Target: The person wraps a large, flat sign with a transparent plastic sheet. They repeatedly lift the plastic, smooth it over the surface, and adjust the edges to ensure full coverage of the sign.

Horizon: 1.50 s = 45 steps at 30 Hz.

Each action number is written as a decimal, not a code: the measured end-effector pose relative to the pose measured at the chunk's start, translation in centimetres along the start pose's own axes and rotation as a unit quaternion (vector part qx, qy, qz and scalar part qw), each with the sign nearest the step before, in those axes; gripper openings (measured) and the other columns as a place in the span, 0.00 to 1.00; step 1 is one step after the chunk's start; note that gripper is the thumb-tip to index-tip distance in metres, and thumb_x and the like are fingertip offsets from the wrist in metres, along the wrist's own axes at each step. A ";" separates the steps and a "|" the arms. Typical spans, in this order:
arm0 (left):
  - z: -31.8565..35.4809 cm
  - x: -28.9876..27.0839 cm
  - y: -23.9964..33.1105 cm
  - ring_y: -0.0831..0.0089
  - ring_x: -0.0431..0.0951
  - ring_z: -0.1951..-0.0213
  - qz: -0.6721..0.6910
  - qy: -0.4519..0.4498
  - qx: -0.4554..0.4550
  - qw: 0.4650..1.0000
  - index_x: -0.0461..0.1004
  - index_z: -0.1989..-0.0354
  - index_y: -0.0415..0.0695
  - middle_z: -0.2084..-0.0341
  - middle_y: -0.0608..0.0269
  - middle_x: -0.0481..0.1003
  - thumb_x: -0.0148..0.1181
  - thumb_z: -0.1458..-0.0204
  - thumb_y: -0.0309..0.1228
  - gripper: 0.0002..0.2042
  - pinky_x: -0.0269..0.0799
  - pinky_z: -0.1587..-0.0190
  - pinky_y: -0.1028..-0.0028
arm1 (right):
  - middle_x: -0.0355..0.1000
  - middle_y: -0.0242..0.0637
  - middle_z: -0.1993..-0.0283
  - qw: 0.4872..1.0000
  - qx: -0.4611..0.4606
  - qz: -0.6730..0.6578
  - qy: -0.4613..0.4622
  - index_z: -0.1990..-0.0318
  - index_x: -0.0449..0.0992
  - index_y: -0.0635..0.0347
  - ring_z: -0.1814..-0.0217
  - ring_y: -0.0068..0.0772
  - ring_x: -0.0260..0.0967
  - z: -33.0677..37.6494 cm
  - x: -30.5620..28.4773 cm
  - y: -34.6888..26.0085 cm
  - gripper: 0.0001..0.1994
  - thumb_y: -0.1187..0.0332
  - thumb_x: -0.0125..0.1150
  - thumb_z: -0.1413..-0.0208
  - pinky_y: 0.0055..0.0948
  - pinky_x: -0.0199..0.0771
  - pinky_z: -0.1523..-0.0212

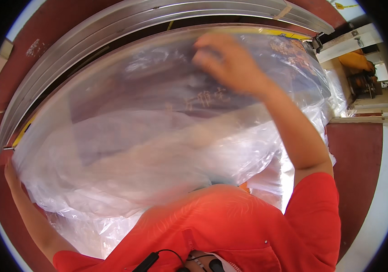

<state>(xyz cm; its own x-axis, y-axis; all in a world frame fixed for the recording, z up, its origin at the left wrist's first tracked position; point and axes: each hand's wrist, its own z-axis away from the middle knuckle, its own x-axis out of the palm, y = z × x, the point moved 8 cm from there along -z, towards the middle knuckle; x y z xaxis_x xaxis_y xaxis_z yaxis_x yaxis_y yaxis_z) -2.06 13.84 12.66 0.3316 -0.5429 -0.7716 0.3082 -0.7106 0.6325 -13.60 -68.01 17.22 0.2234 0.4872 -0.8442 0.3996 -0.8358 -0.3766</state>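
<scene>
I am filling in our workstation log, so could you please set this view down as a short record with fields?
Main item: large, bulky bundle in clear, wrinkled plastic
Marking: dark, printed panel across its upper part
Left hand: at the bundle's left edge; grip unclear
Right hand: above the panel in the picture, fingers curled, motion-blurred; contact unclear
Beyond the bundle: long, silver, ridged metal rail, bent by the lens
At right: flat, reddish-brown surface
Clothing: red, short-sleeved shirt
</scene>
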 end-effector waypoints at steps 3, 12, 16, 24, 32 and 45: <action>1.1 -6.8 -7.4 0.66 0.69 0.61 -0.566 -0.024 0.147 0.811 0.65 0.58 0.38 0.64 0.52 0.69 0.43 0.52 0.40 0.19 0.62 0.57 0.72 | 0.51 0.43 0.44 0.984 -0.066 0.078 -0.149 0.50 0.57 0.63 0.39 0.41 0.41 4.3 4.5 -7.0 0.29 0.50 0.46 0.54 0.39 0.38 0.42; 26.5 26.9 38.9 0.80 0.67 0.72 -0.076 -0.299 0.344 0.887 0.69 0.65 0.39 0.76 0.66 0.70 0.50 0.53 0.37 0.14 0.64 0.68 0.79 | 0.46 0.40 0.42 0.989 -0.059 0.048 -0.129 0.47 0.52 0.62 0.38 0.38 0.37 8.7 5.7 -7.8 0.34 0.46 0.46 0.56 0.40 0.34 0.41; 42.9 37.7 51.7 0.64 0.68 0.70 0.041 -0.324 0.634 0.701 0.69 0.79 0.45 0.77 0.62 0.68 0.56 0.61 0.40 0.11 0.62 0.69 0.69 | 0.48 0.40 0.42 0.995 -0.043 0.033 -0.088 0.47 0.54 0.62 0.39 0.38 0.39 9.0 4.3 -7.9 0.33 0.49 0.50 0.58 0.40 0.36 0.42; 44.0 46.2 56.1 0.82 0.61 0.78 0.081 -0.498 0.375 0.778 0.72 0.79 0.39 0.85 0.69 0.66 0.54 0.59 0.36 0.11 0.58 0.75 0.79 | 0.49 0.40 0.43 0.996 0.068 0.021 -0.047 0.48 0.55 0.63 0.39 0.38 0.41 14.5 1.5 -4.3 0.35 0.51 0.56 0.62 0.38 0.38 0.42; 46.0 46.2 58.4 0.71 0.69 0.69 0.154 -0.402 0.532 0.729 0.73 0.73 0.46 0.73 0.61 0.71 0.54 0.58 0.37 0.09 0.60 0.63 0.76 | 0.59 0.41 0.51 0.998 0.056 0.012 0.033 0.53 0.62 0.61 0.47 0.41 0.53 12.8 -0.4 -3.5 0.27 0.55 0.55 0.60 0.38 0.49 0.49; 16.0 -0.9 -13.0 0.73 0.66 0.61 0.297 -0.010 -0.162 0.941 0.65 0.58 0.43 0.60 0.60 0.67 0.48 0.54 0.37 0.16 0.62 0.58 0.74 | 0.69 0.38 0.76 0.977 -0.022 -0.007 -0.210 0.66 0.68 0.55 0.70 0.42 0.66 2.2 5.4 -6.6 0.17 0.52 0.52 0.58 0.35 0.63 0.66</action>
<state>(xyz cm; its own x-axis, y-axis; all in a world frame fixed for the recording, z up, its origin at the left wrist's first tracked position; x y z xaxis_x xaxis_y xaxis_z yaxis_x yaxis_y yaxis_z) -20.60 16.39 4.03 0.5157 -0.8116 -0.2745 0.3312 -0.1067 0.9375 -16.98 -60.43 14.31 -0.1628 0.3434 -0.9250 0.4402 -0.8138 -0.3795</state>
